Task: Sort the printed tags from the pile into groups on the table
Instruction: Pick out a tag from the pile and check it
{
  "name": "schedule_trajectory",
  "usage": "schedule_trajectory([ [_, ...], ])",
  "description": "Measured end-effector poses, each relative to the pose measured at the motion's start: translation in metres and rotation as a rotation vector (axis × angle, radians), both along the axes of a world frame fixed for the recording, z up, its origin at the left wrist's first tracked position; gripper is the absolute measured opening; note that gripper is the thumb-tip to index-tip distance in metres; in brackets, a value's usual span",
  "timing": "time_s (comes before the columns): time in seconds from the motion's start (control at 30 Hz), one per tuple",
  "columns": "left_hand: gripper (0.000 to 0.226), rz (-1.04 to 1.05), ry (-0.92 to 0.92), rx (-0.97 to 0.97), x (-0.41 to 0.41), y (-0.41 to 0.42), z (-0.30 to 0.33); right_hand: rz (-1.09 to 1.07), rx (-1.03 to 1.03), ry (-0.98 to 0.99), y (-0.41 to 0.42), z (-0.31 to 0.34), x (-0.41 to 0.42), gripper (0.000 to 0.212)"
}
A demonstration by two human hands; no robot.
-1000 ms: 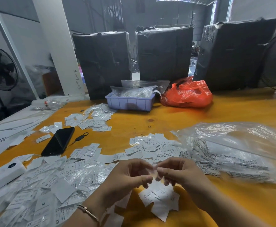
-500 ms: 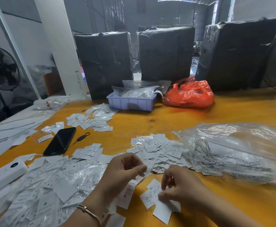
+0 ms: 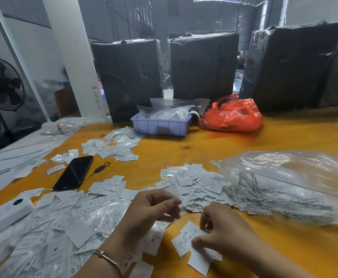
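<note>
A large loose pile of white printed tags covers the near left of the orange table. My left hand hovers over the pile's right edge with its fingers curled, pinching a few white tags. My right hand is down on a small group of tags marked XS, its thumb and fingertips pinching the top tag. Another sorted group lies just beyond my hands, and a third group lies further back on the left.
A clear plastic bag of tags lies right of the middle group. A black phone and a white box sit on the left. A lilac tray, a red bag and three black-wrapped bales stand behind.
My hands were joined above the table over a tag. They have parted: the right hand dropped onto the small XS group, and the left hand stays raised with its tags.
</note>
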State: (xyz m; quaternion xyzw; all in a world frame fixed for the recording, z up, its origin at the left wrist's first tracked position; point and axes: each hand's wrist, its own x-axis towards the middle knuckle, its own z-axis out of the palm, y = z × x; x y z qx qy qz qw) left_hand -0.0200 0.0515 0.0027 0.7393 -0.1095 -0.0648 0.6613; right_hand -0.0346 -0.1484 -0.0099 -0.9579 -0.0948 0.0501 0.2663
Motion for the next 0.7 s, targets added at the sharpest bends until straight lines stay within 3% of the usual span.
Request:
schedule_trajectory([
  [0.17, 0.019, 0.024, -0.096, 0.058, 0.000, -0.001, 0.001, -0.022, 0.023, 0.030, 0.000, 0.001, -0.002, 0.033],
  [0.53, 0.016, -0.020, 0.018, -0.085, 0.002, 0.006, 0.001, 0.014, 0.353, 0.061, -0.001, 0.008, -0.001, 0.021],
  [0.7, 0.019, -0.026, -0.005, -0.053, 0.000, 0.003, 0.002, -0.025, 0.639, 0.014, -0.009, 0.015, -0.003, 0.016],
])
